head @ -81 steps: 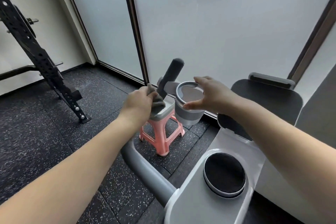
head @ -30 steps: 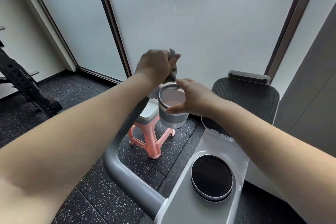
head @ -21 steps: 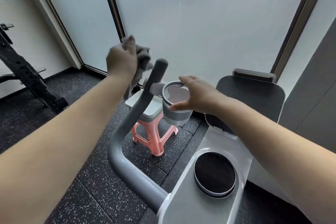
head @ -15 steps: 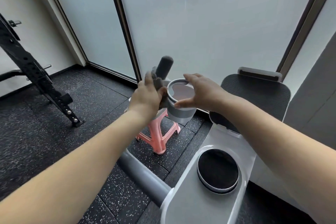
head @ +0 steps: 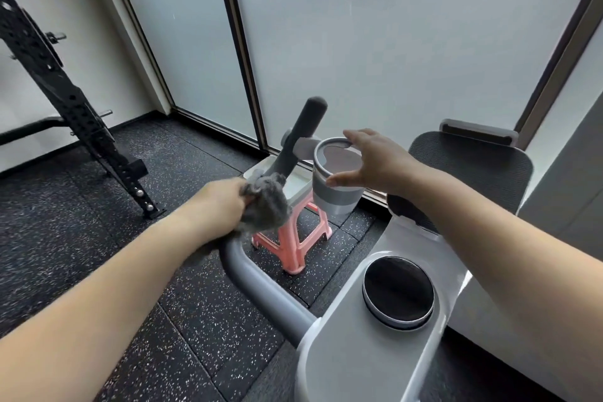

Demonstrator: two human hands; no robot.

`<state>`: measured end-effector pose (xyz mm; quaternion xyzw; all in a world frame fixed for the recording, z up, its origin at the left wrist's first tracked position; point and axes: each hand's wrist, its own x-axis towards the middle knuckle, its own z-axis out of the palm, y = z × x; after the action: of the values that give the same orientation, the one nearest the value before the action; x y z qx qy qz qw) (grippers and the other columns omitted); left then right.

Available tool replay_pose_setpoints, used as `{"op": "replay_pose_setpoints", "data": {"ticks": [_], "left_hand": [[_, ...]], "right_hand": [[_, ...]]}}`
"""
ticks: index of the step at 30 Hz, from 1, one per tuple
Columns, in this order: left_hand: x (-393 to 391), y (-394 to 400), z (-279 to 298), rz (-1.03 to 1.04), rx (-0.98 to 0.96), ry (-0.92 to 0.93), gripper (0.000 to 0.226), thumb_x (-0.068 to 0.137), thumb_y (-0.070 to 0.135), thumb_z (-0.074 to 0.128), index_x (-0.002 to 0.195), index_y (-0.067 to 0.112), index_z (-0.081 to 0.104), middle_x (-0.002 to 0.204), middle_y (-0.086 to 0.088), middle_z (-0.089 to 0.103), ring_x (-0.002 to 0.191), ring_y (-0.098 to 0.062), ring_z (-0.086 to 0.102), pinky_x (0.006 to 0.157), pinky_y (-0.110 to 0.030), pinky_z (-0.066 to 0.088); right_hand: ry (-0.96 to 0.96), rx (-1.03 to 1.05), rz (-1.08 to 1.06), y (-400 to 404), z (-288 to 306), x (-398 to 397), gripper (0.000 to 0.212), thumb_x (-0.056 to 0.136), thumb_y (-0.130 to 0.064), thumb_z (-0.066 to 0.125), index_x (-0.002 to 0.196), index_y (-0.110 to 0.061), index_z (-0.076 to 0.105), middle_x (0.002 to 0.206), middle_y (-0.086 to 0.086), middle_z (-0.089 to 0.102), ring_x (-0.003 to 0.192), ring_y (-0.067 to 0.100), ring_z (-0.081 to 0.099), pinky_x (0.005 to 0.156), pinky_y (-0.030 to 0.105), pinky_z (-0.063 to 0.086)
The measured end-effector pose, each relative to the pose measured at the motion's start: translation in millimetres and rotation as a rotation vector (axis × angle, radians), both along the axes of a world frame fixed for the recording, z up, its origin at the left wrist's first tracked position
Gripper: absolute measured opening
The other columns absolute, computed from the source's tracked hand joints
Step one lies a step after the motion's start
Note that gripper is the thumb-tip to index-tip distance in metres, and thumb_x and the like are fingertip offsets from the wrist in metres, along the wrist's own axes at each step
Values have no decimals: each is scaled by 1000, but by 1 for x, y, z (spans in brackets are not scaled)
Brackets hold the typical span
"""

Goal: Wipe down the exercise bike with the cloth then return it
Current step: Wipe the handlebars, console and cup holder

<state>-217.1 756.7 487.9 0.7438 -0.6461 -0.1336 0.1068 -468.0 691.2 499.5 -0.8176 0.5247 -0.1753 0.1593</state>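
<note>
Grey cloth bunched in left hand, wiping handlebar. Right hand spread, steadying cup holder. Next, probably: stroke down the bar.

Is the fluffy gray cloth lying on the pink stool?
No, the left hand grips the cloth against the bike's gray handlebar, above the pink stool.

Stool behind handlebar; cup holder right of it; rack far left.
</note>
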Motion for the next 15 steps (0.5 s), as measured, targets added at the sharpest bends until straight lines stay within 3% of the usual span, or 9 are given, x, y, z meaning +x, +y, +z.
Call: {"op": "replay_pose_setpoints", "data": {"ticks": [2,4,7,10,12,15], "left_hand": [[-19,-7,1,-26,-61,94,49,95,34,48,141,25,36,140,-12,46,124,-32,47,103,-38,35],[-39,-9,-8,-43,-105,143,58,95,42,45,147,35,19,144,-9,38,126,-34,45,103,-42,34],[-38,-5,-22,39,-184,71,48,99,43,31,146,41,21,136,-10,48,116,-34,51,88,-37,37],[-23,14,-21,32,-150,-40,56,97,18,37,148,32,20,129,-19,52,113,-37,53,92,-41,41],[-13,32,-21,68,-107,5,59,95,9,35,147,34,24,126,-21,55,108,-35,56,90,-40,43],[1,57,-20,110,-17,88,59,95,12,35,145,41,25,125,-19,55,87,-27,56,77,-29,43]], "right_hand": [[7,-7,0,0,0,0,110,62,-60,74,147,-10,27,151,9,35,138,23,34,113,31,26],[12,-12,-7,1,0,0,108,62,-60,74,147,-11,28,150,10,36,137,24,35,113,32,27],[19,-23,-21,2,0,0,106,63,-60,74,146,-12,29,149,10,38,136,25,37,110,33,30],[16,-19,-35,3,0,1,105,63,-60,74,146,-12,29,149,10,38,135,25,38,110,33,30],[17,-15,-45,5,1,2,105,64,-59,74,146,-12,29,149,10,38,136,25,37,110,33,29],[6,-10,-68,7,0,4,103,66,-58,74,147,-13,28,151,9,36,137,25,35,112,34,28]]}}
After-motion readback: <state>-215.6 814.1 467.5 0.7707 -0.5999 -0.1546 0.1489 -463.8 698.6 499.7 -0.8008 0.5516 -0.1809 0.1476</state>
